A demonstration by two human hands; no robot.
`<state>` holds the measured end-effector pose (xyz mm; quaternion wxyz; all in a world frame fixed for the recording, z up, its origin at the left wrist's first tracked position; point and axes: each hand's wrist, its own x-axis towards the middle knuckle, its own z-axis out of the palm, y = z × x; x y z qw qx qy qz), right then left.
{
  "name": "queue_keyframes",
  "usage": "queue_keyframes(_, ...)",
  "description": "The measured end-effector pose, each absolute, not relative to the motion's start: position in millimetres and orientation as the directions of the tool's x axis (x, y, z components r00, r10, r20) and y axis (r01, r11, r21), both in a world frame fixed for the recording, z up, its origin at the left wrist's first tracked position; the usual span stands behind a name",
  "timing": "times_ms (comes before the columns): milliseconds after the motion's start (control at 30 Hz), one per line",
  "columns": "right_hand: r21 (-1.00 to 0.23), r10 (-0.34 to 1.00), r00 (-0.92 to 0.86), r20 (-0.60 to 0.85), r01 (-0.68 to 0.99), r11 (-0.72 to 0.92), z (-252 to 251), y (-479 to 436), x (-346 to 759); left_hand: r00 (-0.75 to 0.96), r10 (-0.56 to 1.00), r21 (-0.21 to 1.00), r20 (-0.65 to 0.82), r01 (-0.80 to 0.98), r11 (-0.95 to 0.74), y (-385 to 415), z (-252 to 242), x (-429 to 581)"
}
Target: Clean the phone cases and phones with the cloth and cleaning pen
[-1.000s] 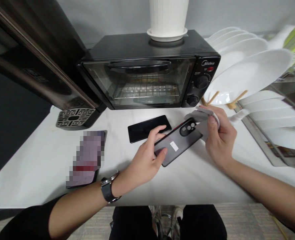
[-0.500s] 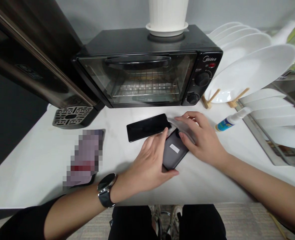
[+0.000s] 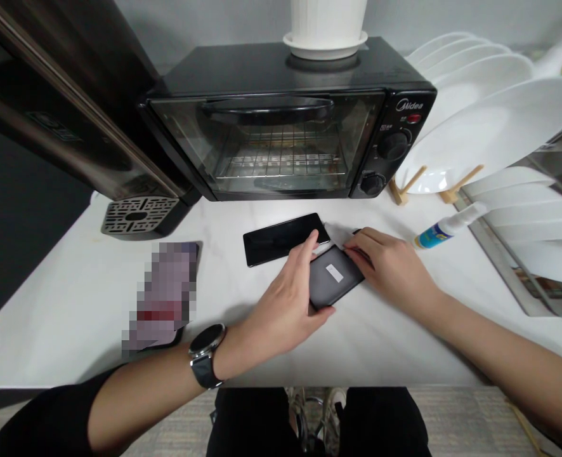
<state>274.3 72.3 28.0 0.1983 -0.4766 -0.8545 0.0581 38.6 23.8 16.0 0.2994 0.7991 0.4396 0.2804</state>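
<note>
A dark grey phone (image 3: 333,279) lies back side up on the counter, a small white label on it. My left hand (image 3: 285,295) closes around its left end, thumb along the near edge and fingers at the far edge. Over the phone's right end, my right hand (image 3: 389,266) pinches a thin whitish cloth (image 3: 339,237), partly hidden under the fingers. Just behind, a second phone (image 3: 283,240) rests with its black screen up; my left fingertips come close to its right end. A small spray bottle (image 3: 440,233) with a blue label leans beyond my right hand.
A black toaster oven (image 3: 271,149) stands at the back, a white pot (image 3: 327,25) on top. White plates (image 3: 490,136) fill a rack at right. On the left are a dispenser with a drip tray (image 3: 138,216) and a pixelated phone-shaped item (image 3: 167,285).
My right hand has turned over, its fingers now drawn together on the cloth at the phone's right end. The held phone has rotated to lie flatter across. The view has shifted slightly.
</note>
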Motion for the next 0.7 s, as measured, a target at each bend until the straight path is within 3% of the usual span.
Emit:
queue_keyframes(100,-0.428,0.712,-0.592,0.378,0.57,0.701,20,59,258,0.449,0.875,0.74,0.179,0.525,-0.421,24,15,39)
queue_keyframes(233,-0.593,0.564,-0.754,0.338,0.294,0.749,20,46,248,0.45,0.874,0.75,0.185,0.509,-0.422,25,13,39)
queue_keyframes(300,-0.662,0.564,-0.782,0.265,0.278,0.696,26,45,251,0.455,0.871,0.748,0.186,0.509,-0.426,26,14,38)
queue_keyframes(400,-0.712,0.652,-0.75,0.114,0.396,0.58,38,49,260,0.472,0.862,0.717,0.183,0.537,-0.446,27,16,37)
queue_keyframes(533,-0.56,0.783,-0.622,0.007,0.646,0.518,47,58,273,0.499,0.848,0.679,0.179,0.561,-0.473,27,20,37)
queue_keyframes(700,-0.201,0.924,-0.379,0.048,0.903,0.38,41,69,283,0.512,0.843,0.657,0.164,0.581,-0.481,26,20,37)
